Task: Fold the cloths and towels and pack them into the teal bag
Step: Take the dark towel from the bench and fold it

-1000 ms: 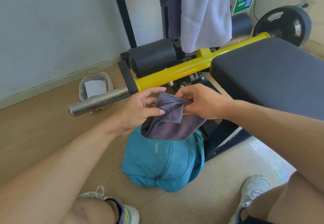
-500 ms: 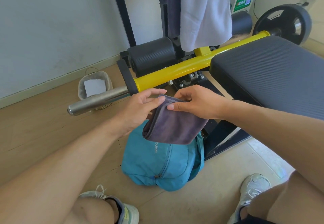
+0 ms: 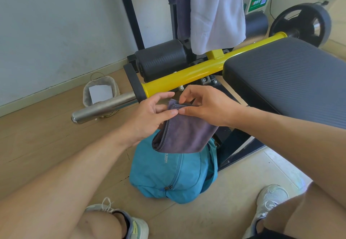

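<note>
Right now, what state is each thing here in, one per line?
Purple cloth: folded, held above the bag.
Left hand: pinching the cloth's top edge.
Right hand: pinching the same edge.
Teal bag: on the floor, front zipper shut.
White towel: hanging unfolded on the rack.
Dark towel: hanging behind it.

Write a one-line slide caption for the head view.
Both hands, left and right, pinch a folded purple cloth above the teal bag, white towel hanging behind.

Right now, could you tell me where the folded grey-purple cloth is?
Mid-frame, the folded grey-purple cloth hangs from both hands, directly above the teal bag on the floor.
</note>
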Demonstrator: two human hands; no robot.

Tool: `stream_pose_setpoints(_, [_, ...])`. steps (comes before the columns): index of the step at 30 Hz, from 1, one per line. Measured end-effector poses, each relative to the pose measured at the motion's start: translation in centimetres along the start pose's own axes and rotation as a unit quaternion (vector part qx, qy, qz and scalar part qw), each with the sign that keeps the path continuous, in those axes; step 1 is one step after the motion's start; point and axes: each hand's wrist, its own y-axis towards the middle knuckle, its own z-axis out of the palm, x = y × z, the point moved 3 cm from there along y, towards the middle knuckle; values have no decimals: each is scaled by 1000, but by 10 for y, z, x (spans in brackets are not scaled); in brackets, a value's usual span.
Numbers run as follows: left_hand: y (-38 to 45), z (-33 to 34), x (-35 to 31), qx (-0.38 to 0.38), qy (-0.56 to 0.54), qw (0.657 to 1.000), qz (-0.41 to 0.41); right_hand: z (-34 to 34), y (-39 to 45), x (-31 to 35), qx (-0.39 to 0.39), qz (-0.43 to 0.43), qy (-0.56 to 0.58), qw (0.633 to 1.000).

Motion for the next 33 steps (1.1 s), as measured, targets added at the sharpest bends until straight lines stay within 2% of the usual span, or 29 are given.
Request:
stream_pose_setpoints(7, [0, 0, -3, -9, -13, 1000, -21, -3, -2, -2, 10, 24, -1, 1000])
stream_pose_setpoints(15, [2, -2, 1, -32, 45, 998, 0, -1, -1, -2, 44, 39, 13, 998])
stream_pose_setpoints(22, [-2, 3, -3, -38, 126, 991, 24, 2, -2, -2, 39, 52, 30, 997])
stream_pose_setpoints(24, [-3, 4, -4, -38, 126, 991, 26, 3, -2, -2, 30, 51, 21, 998])
stream_pose_setpoints(28, [-3, 4, -4, -33, 55, 998, 18, 4, -1, -1, 3, 28, 7, 1000])
stream_pose_setpoints(33, [-1, 0, 0, -42, 116, 992, 37, 6, 0, 0, 6, 29, 30, 999])
